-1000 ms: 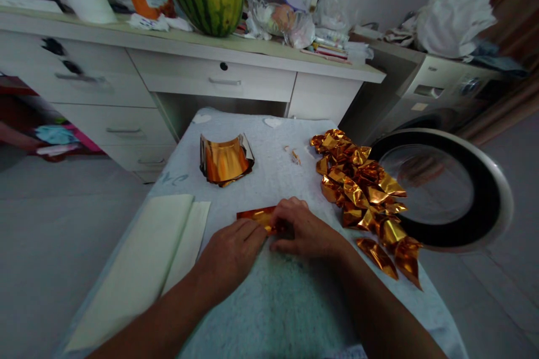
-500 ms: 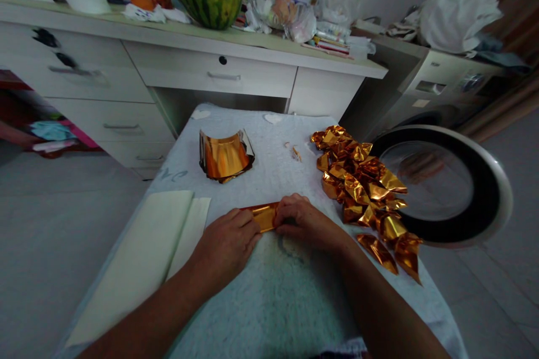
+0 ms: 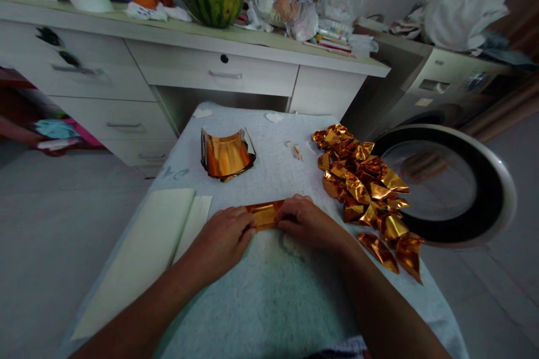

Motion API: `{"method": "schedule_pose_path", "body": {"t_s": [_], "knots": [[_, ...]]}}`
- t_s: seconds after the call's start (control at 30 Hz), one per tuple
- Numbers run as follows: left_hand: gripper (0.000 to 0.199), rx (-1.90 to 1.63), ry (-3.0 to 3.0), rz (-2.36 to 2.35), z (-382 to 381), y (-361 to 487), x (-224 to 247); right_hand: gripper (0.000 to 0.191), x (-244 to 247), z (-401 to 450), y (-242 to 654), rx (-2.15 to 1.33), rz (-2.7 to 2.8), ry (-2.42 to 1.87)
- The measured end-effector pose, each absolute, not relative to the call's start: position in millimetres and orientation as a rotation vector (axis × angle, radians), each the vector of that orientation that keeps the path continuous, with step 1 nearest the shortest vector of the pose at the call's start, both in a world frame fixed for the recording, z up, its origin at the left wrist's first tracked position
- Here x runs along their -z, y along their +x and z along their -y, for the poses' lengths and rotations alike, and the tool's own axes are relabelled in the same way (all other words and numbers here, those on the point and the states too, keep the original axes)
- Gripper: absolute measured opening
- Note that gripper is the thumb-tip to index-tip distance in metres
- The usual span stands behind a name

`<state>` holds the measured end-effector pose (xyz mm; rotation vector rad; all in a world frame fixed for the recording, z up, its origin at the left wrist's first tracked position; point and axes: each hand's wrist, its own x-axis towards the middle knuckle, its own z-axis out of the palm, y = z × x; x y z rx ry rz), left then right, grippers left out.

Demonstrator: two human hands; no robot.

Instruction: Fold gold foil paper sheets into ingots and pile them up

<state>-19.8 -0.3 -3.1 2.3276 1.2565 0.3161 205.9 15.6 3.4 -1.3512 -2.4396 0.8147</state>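
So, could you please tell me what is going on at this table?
A person's left hand and right hand hold the two ends of a folded gold foil strip on the cloth. Curved foil sheets lie beyond it, and crumpled-looking folded foil pieces are heaped to the right.

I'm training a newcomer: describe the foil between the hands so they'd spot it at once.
Find the cloth-covered table before the white drawers. On it, the left hand and right hand hold a copper-gold strip by its ends. It is narrow and flattish, unlike the curved stack beyond and the crumpled pile rightward.
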Motion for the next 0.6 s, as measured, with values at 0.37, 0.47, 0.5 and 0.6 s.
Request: {"method": "schedule_pose_path", "body": {"t_s": [0.37, 0.47, 0.5, 0.6], "knots": [[0.029, -0.27, 2.343, -1.324, -0.8, -16.8, 4.2, 0.013, -4.1, -17.5, 209.6, -0.773, 2.432, -1.492], [0.027, -0.244, 2.336, -1.373, -0.6, -15.8, 2.5, 0.016, -4.4, -17.9, 209.1, -0.769, 2.409, -1.542], [0.026, -0.24, 2.334, -1.391, -0.4, -15.6, 2.2, 0.018, -4.2, -17.9, 209.0, -0.768, 2.401, -1.558], [0.025, -0.225, 2.338, -1.459, 0.7, -15.8, 2.1, 0.018, -2.9, -17.8, 208.4, -0.762, 2.385, -1.59]]}}
